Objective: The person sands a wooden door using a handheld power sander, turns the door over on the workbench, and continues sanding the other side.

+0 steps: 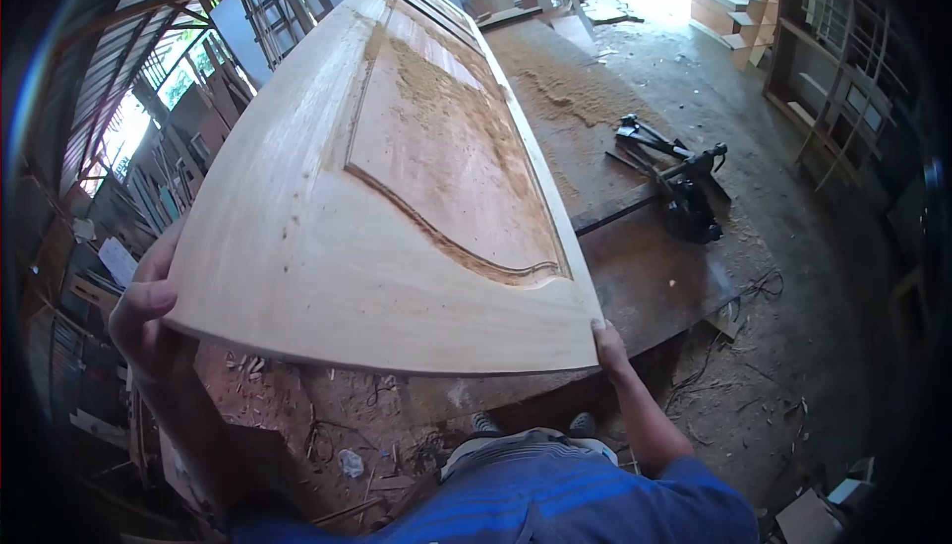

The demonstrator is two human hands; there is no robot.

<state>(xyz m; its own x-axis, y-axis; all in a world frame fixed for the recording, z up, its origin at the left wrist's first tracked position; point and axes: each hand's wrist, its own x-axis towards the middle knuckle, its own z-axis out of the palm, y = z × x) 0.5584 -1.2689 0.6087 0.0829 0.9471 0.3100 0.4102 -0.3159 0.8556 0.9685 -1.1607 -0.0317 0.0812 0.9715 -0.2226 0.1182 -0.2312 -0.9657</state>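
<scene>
A large pale wooden door panel [268,227] stretches away from me, raised and tilted above the workbench. Its carved recess has a curved groove and is strewn with sawdust. Slots are cut near its far end. My left hand [149,311] grips the near left corner of the panel, thumb on top, the other fingers partly hidden. At the near right corner my right hand [609,346] is closed round the edge, its fingers mostly hidden beneath.
The brown workbench [645,286] carries sawdust [555,98] and a black power tool [684,197] right of the panel. Wood scraps and cables lie on the floor. Boards lean at the left; wooden frames [853,98] stand at the right.
</scene>
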